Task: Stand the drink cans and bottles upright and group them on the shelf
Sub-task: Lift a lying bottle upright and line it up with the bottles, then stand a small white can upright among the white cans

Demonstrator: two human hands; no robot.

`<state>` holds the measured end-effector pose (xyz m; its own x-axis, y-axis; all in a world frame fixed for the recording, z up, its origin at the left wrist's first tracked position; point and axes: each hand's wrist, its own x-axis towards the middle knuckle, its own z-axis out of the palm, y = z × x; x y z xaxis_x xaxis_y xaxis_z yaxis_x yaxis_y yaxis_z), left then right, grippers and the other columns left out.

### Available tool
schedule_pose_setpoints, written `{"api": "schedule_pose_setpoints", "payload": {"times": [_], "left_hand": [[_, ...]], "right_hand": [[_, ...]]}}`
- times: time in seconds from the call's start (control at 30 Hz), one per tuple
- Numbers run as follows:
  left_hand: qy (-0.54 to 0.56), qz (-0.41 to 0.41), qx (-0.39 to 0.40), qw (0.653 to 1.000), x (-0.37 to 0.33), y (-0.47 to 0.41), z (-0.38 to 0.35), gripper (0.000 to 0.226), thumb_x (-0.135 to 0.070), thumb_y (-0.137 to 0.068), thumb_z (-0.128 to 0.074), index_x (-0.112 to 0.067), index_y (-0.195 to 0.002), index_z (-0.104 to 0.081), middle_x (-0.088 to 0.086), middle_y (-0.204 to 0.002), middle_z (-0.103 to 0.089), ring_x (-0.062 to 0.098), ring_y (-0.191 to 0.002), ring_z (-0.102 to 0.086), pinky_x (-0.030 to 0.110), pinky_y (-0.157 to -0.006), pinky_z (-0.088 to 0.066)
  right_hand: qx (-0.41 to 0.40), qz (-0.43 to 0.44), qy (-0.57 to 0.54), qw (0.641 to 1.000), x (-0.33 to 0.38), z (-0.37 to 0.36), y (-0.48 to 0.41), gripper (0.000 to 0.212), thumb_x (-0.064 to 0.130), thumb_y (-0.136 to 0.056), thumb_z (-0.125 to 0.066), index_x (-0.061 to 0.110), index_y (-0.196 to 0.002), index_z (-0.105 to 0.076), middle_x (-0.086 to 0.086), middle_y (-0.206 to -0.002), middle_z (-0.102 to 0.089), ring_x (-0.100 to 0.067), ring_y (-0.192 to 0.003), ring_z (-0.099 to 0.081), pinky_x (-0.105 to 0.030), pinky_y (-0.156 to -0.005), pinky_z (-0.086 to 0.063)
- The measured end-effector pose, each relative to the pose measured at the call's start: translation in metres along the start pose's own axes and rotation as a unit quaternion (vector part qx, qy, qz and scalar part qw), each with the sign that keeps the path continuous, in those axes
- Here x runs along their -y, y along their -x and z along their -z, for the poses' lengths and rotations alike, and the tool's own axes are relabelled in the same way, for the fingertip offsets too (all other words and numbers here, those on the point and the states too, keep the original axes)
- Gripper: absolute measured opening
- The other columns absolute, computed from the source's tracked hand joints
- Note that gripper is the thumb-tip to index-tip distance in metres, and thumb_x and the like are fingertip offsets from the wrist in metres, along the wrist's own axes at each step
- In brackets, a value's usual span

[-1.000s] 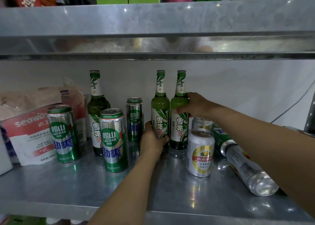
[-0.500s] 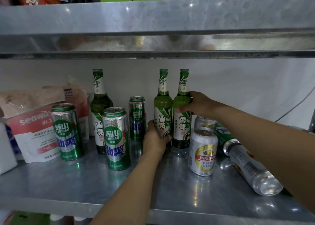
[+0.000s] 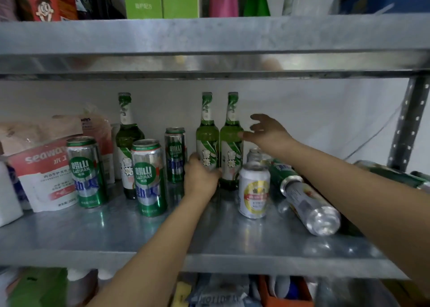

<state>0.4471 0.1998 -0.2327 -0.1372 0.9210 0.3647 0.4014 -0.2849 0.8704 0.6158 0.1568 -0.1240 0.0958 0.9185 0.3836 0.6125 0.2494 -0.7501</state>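
The left grip (image 3: 201,178) wraps a green beer bottle (image 3: 207,141), right grip (image 3: 267,132) spread wide, on a steel shelf (image 3: 232,239) backed by white wall (image 3: 325,111).

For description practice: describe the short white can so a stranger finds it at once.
On the drinks shelf, right of centre, the short white can stands before the rightmost green bottle. Unlike the tall green cans, it is squat, with a yellow-red label.

lone green bottle (image 3: 127,141) upright back left, paired green bottles (image 3: 207,139) upright, touching, three green cans (image 3: 149,178) upright, white can (image 3: 254,191) upright, silver can (image 3: 309,204) lying sideways right
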Motion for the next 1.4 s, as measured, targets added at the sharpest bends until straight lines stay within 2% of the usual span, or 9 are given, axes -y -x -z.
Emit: {"api": "schedule_pose_setpoints", "payload": {"times": [0.17, 0.33, 0.4, 0.67, 0.8, 0.93, 1.1, 1.27, 1.4], "left_hand": [[0.039, -0.053, -0.026, 0.997, -0.034, 0.059, 0.018, 0.064, -0.023, -0.084, -0.071, -0.015, -0.14, -0.041, 0.007, -0.138, -0.05, 0.021, -0.12, -0.053, 0.027, -0.095, -0.042], [0.153, -0.093, -0.024, 0.983, -0.065, 0.121, 0.034, 0.025, -0.011, -0.088, -0.065, -0.021, -0.111, -0.059, -0.005, -0.102, -0.064, 0.01, -0.095, -0.062, 0.024, -0.089, -0.052], [0.166, -0.107, 0.009, 0.98, -0.079, 0.141, 0.033, 0.018, -0.009, -0.09, -0.064, -0.025, -0.099, -0.061, -0.005, -0.091, -0.065, 0.01, -0.088, -0.063, 0.014, -0.079, -0.052], [0.124, -0.129, 0.179, 0.967, -0.122, 0.169, -0.013, 0.016, -0.012, -0.085, -0.069, -0.026, -0.092, -0.066, -0.009, -0.076, -0.067, 0.007, -0.075, -0.064, 0.023, -0.076, -0.054], [0.105, -0.121, 0.201, 0.966, -0.122, 0.17, -0.033, 0.018, -0.013, -0.086, -0.068, -0.03, -0.087, -0.064, -0.002, -0.084, -0.07, 0.016, -0.083, -0.067, 0.03, -0.082, -0.055], [0.1, -0.12, 0.222, 0.962, -0.117, 0.173, -0.045, 0.019, -0.011, -0.086, -0.067, -0.03, -0.088, -0.066, -0.008, -0.083, -0.07, 0.007, -0.079, -0.067, 0.024, -0.079, -0.055], [0.09, -0.107, 0.271, 0.952, -0.131, 0.166, -0.069, 0.015, -0.017, -0.085, -0.067, -0.028, -0.095, -0.069, -0.006, -0.095, -0.073, 0.008, -0.093, -0.068, 0.034, -0.096, -0.053], [-0.069, -0.211, 0.318, 0.922, -0.147, 0.163, -0.073, 0.033, -0.024, -0.092, -0.061, -0.018, -0.125, -0.064, -0.002, -0.121, -0.067, 0.011, -0.11, -0.062, 0.031, -0.102, -0.048], [-0.197, -0.326, 0.311, 0.871, -0.152, 0.174, -0.072, 0.031, -0.03, -0.093, -0.057, -0.021, -0.122, -0.063, 0.0, -0.115, -0.067, 0.022, -0.101, -0.061, 0.04, -0.085, -0.053]], "right_hand": [[-0.057, 0.049, -0.064, 0.995, -0.011, 0.033, 0.072, 0.042, 0.021, -0.091, -0.066, 0.009, -0.131, -0.056, -0.009, -0.117, -0.067, -0.016, -0.105, -0.063, -0.017, -0.085, -0.05], [-0.078, -0.017, -0.086, 0.993, -0.031, 0.08, 0.12, 0.03, 0.021, -0.09, -0.067, 0.01, -0.118, -0.063, -0.019, -0.108, -0.069, -0.035, -0.101, -0.067, -0.049, -0.093, -0.053], [-0.065, -0.046, -0.096, 0.992, -0.037, 0.093, 0.131, 0.029, 0.015, -0.09, -0.068, 0.006, -0.116, -0.063, -0.024, -0.11, -0.067, -0.035, -0.1, -0.068, -0.048, -0.094, -0.054], [-0.03, -0.08, -0.076, 0.993, -0.047, 0.117, 0.139, 0.023, 0.017, -0.09, -0.068, 0.007, -0.111, -0.063, -0.024, -0.109, -0.067, -0.027, -0.083, -0.068, -0.041, -0.088, -0.055], [-0.036, -0.1, -0.046, 0.993, -0.058, 0.128, 0.13, 0.027, 0.018, -0.09, -0.067, 0.004, -0.112, -0.064, -0.025, -0.104, -0.068, -0.031, -0.086, -0.07, -0.037, -0.082, -0.059], [-0.039, -0.116, -0.05, 0.991, -0.069, 0.136, 0.12, 0.024, 0.017, -0.09, -0.066, 0.003, -0.11, -0.066, -0.019, -0.1, -0.069, -0.023, -0.077, -0.067, -0.025, -0.066, -0.057], [-0.036, -0.124, -0.015, 0.992, -0.078, 0.135, 0.091, 0.023, 0.015, -0.087, -0.069, -0.003, -0.102, -0.067, -0.019, -0.083, -0.063, -0.028, -0.071, -0.06, -0.036, -0.069, -0.052], [0.01, -0.166, 0.099, 0.981, -0.078, 0.13, 0.056, 0.029, 0.018, -0.085, -0.072, -0.004, -0.101, -0.062, -0.019, -0.089, -0.062, -0.029, -0.072, -0.062, -0.037, -0.07, -0.057], [0.039, -0.17, 0.188, 0.967, -0.073, 0.116, 0.038, 0.032, 0.02, -0.083, -0.072, 0.006, -0.071, -0.046, -0.012, -0.069, -0.05, -0.027, -0.061, -0.054, -0.028, -0.055, -0.046]]}}
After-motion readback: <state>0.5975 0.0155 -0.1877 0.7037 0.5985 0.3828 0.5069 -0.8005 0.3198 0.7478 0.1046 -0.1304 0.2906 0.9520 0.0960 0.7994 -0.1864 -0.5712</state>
